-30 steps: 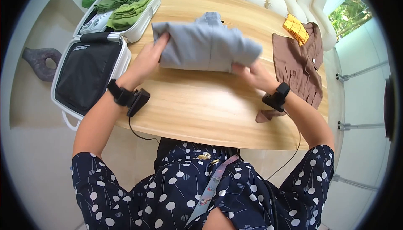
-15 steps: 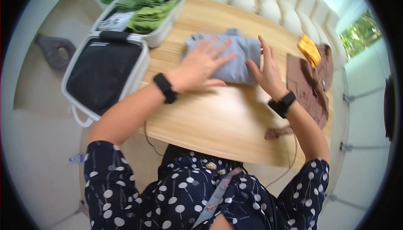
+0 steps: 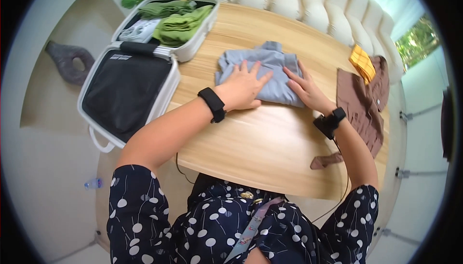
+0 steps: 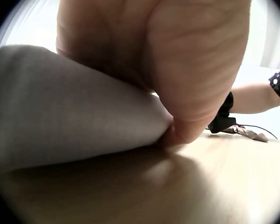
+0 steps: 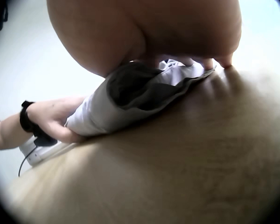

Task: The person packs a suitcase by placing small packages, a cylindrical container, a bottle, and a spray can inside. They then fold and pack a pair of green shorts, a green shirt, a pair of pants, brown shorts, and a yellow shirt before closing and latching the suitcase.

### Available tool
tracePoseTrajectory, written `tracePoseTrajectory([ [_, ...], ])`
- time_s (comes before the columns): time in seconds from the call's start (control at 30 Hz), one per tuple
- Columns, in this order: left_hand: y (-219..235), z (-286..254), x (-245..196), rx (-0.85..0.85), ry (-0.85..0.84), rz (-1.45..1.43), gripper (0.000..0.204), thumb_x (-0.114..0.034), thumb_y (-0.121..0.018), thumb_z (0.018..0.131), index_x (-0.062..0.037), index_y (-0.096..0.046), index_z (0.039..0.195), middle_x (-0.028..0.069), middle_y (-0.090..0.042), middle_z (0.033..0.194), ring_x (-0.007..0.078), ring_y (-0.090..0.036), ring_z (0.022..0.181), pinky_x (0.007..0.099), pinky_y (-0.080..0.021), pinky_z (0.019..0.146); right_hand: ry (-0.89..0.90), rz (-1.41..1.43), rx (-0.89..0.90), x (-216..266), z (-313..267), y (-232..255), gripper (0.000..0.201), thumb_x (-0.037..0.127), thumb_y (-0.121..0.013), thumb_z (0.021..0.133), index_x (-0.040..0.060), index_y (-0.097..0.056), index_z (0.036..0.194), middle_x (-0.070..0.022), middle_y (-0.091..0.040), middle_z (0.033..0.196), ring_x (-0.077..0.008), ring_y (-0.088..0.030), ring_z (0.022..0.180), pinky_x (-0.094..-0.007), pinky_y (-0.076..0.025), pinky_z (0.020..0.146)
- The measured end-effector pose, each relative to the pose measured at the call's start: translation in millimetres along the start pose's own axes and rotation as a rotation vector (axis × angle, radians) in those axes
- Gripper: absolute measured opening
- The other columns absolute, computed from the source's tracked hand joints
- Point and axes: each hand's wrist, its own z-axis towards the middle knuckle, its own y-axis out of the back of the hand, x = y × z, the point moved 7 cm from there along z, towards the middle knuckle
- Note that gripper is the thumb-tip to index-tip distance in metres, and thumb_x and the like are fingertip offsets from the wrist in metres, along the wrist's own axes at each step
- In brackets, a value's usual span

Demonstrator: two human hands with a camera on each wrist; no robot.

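A folded grey-blue garment (image 3: 282, 83) lies on the wooden table, with a narrower part sticking out at its far side. My left hand (image 3: 241, 88) rests on its left and middle with fingers spread. In the left wrist view, the thumb side of that hand comes down past the cloth's near edge (image 4: 70, 112) to the tabletop. At the garment's right edge is my right hand (image 3: 311, 93), its fingers extended along the side. The right wrist view shows the open, layered end of the folded cloth (image 5: 100, 112) under this hand, fingertips reaching down beside it.
An open white suitcase (image 3: 174, 76) stands at the left, with green clothes (image 3: 181, 25) in its far half and a black cover (image 3: 128, 93) over the near half. A brown garment (image 3: 359, 105) and a yellow checked cloth (image 3: 362, 65) lie at the table's right.
The grey-blue garment was held up between both hands and has been laid on the table. The left hand has moved from its left edge onto its top; the right hand stays at the right edge.
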Motion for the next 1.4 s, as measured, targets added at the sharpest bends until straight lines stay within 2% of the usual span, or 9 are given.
tracePoseTrajectory([
  [0.1, -8.4, 6.5, -4.7, -0.057, 0.063, 0.108, 0.075, -0.015, -0.066, 0.078, -0.0115, -0.03, 0.143, 0.0312, -0.038, 0.136, 0.0525, -0.043, 0.116, 0.0577, -0.039, 0.094, -0.012, 0.122, -0.07, -6.8, -5.4, 11.5, 0.044, 0.03, -0.054, 0.095, 0.0115, -0.048, 0.135, -0.0277, -0.039, 0.138, -0.0371, -0.037, 0.131, -0.0411, -0.034, 0.105],
  [0.17, -7.0, 7.5, -3.2, -0.074, 0.087, 0.1, 0.071, -0.007, -0.061, 0.076, -0.0108, -0.033, 0.142, 0.0318, -0.039, 0.134, 0.0527, -0.047, 0.11, 0.0577, -0.041, 0.091, -0.654, 0.737, -0.27, -41.2, -23.5, 18.2, 0.048, 0.038, -0.056, 0.093, 0.0021, -0.05, 0.125, -0.0223, -0.052, 0.124, -0.032, -0.052, 0.118, -0.0362, -0.047, 0.091],
  [0.23, 7.4, 6.6, 5.7, -0.136, 0.053, 0.025, 0.069, -0.002, -0.055, 0.074, -0.0101, -0.038, 0.14, 0.0296, -0.045, 0.13, 0.0472, -0.051, 0.105, 0.0515, -0.043, 0.091, -0.678, 0.745, -0.285, -23.7, -37.6, 32.5, 0.063, 0.051, -0.054, 0.09, -0.0056, -0.048, 0.117, -0.018, -0.057, 0.11, -0.0277, -0.061, 0.102, -0.0335, -0.054, 0.078],
  [0.43, 36.4, -7.9, 19.1, -0.057, 0.078, -0.954, 0.058, -0.001, -0.044, 0.083, -0.0078, -0.039, 0.141, 0.0242, -0.052, 0.131, 0.0329, -0.05, 0.119, 0.0324, -0.038, 0.099, -1.007, 1.392, 0.421, 25.4, -68.0, -27.6, 0.094, 0.075, -0.033, 0.084, -0.0123, -0.04, 0.12, -0.0288, -0.056, 0.112, -0.0361, -0.064, 0.096, -0.0427, -0.055, 0.082],
  [0.6, 56.2, -29.0, 20.0, -0.105, -0.013, -0.979, 0.052, -0.006, -0.047, 0.087, -0.0049, -0.041, 0.139, 0.022, -0.054, 0.129, 0.0273, -0.053, 0.118, 0.0307, -0.039, 0.098, -0.64, 1.62, 0.024, 27.6, -39.1, -18.0, 0.085, 0.069, -0.033, 0.089, -0.0064, -0.033, 0.128, -0.0253, -0.053, 0.12, -0.0349, -0.062, 0.1, -0.0418, -0.052, 0.089],
  [0.67, 68.1, -52.2, 31.4, 0.141, 0.43, -1.425, 0.045, -0.004, -0.049, 0.091, -0.001, -0.044, 0.135, 0.0158, -0.054, 0.13, 0.022, -0.054, 0.118, 0.0331, -0.043, 0.099, -0.473, 1.56, -0.336, 23.8, -34.6, 18.4, 0.087, 0.066, -0.036, 0.09, -0.0041, -0.019, 0.139, -0.0225, -0.04, 0.137, -0.0316, -0.055, 0.114, -0.0393, -0.044, 0.101],
  [0.77, 63.4, -70.3, 34.6, 0.232, 0.454, -2.2, 0.037, -0.018, -0.05, 0.094, 0.0064, -0.052, 0.121, 0.0182, -0.059, 0.12, 0.0248, -0.062, 0.106, 0.036, -0.051, 0.092, -0.335, 1.426, -0.47, 36.2, -31.9, 41.4, 0.093, 0.067, -0.037, 0.089, -0.0028, -0.009, 0.144, -0.0216, -0.03, 0.144, -0.0276, -0.045, 0.126, -0.0384, -0.036, 0.107],
  [1.17, 43.9, -113.5, 1.0, -0.108, 0.44, -2.457, 0.043, -0.012, -0.054, 0.091, 0.0053, -0.042, 0.129, 0.0175, -0.056, 0.124, 0.0262, -0.057, 0.113, 0.0411, -0.045, 0.101, -0.441, 1.73, 0.423, 138.2, -42.0, -56.0, 0.111, 0.086, -0.022, 0.074, 0.0025, -0.02, 0.146, -0.0135, -0.031, 0.149, -0.0275, -0.03, 0.137, -0.0441, -0.025, 0.113],
  [1.4, 50.2, -111.8, -2.2, -0.447, 0.32, -2.413, 0.046, -0.01, -0.056, 0.09, 0.0017, -0.041, 0.132, 0.0126, -0.052, 0.13, 0.0231, -0.051, 0.12, 0.0393, -0.04, 0.104, -0.388, 1.78, 0.234, 176.2, -38.2, -48.2, 0.092, 0.071, -0.044, 0.081, 0.0122, -0.019, 0.148, -0.0083, -0.03, 0.15, -0.0239, -0.031, 0.136, -0.0413, -0.029, 0.111],
])
